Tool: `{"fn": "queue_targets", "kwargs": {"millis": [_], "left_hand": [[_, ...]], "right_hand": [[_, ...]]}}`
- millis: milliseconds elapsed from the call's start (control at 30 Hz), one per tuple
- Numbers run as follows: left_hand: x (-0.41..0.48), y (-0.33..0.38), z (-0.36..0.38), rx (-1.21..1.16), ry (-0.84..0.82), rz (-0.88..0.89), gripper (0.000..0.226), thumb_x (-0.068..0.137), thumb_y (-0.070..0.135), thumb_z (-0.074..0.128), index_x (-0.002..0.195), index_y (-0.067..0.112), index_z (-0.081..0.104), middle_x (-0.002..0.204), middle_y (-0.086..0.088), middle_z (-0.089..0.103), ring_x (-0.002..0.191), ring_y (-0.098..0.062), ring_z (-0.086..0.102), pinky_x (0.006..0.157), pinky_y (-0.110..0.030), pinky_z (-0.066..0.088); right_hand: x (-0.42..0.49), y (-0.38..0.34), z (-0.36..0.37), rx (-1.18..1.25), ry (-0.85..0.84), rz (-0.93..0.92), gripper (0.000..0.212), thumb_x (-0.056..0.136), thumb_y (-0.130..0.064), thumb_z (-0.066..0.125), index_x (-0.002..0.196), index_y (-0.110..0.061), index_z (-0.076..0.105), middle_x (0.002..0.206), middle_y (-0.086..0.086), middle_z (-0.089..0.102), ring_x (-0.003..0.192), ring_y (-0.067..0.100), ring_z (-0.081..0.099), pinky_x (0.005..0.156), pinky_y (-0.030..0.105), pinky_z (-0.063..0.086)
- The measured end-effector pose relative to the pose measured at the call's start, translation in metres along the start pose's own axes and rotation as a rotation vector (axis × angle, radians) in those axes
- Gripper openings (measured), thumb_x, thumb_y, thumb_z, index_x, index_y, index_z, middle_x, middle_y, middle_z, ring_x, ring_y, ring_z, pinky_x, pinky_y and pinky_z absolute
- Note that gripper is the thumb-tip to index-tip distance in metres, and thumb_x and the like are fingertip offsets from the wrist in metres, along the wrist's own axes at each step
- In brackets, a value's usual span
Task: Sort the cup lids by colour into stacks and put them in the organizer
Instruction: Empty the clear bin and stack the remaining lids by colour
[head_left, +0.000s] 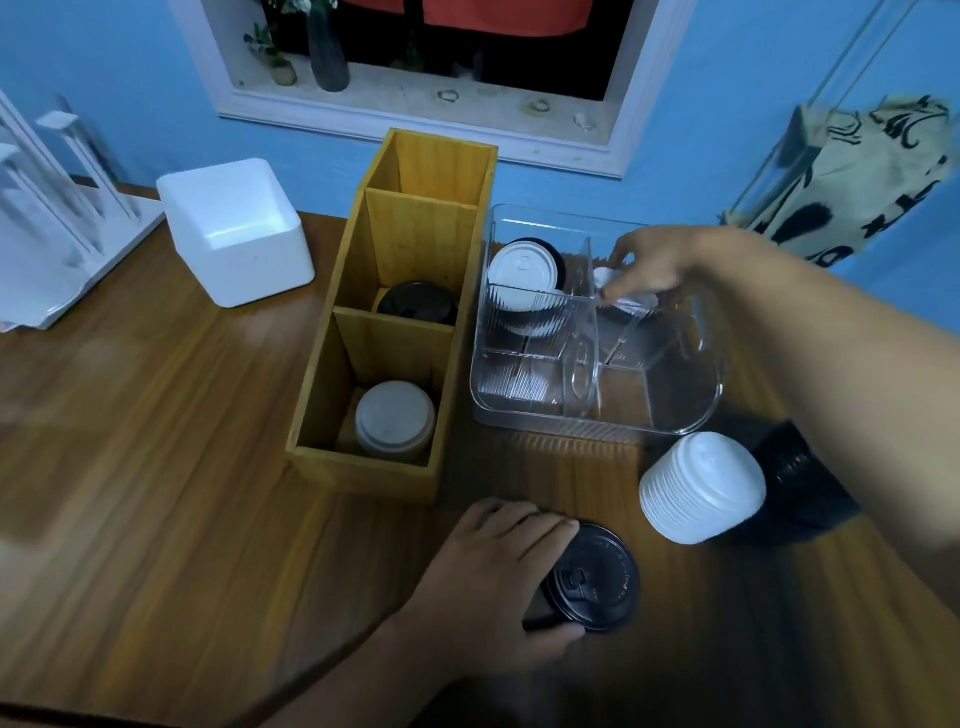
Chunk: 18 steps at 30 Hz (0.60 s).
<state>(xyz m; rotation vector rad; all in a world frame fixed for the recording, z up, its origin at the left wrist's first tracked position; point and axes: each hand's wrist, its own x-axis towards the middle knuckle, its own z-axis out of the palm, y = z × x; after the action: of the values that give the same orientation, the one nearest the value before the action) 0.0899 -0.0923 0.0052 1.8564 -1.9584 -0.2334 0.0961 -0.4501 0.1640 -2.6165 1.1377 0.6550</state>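
Right hand (660, 260) pinches a white lid (621, 297) in the far right compartment of the clear organizer (597, 427). Left hand (498, 561) grips a black lid (597, 579) lying on the table (182, 519), fingers and thumb curled round its rim. Two stacks (white stack (701, 488), black stack (800, 483)) stand beside the organizer's near right corner.

The organizer (363, 474) stands just left of the caddy (597, 427), with a lid stack (701, 488) lying before it.
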Motion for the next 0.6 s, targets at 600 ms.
{"fn": "queue_targets", "kwargs": {"millis": [600], "left_hand": [[-0.003, 0.003, -0.003, 0.008, 0.125, 0.004, 0.08, 0.083, 0.074, 0.061, 0.14, 0.019, 0.056, 0.136, 0.003, 0.061, 0.129, -0.016, 0.051, 0.116, -0.043, 0.034]], "right_hand": [[-0.276, 0.025, 0.194, 0.152, 0.299, -0.16, 0.077, 0.073, -0.067, 0.071, 0.139, -0.041, 0.042, 0.138, -0.02, 0.049, 0.123, 0.016, 0.053, 0.098, 0.033, 0.047]]}}
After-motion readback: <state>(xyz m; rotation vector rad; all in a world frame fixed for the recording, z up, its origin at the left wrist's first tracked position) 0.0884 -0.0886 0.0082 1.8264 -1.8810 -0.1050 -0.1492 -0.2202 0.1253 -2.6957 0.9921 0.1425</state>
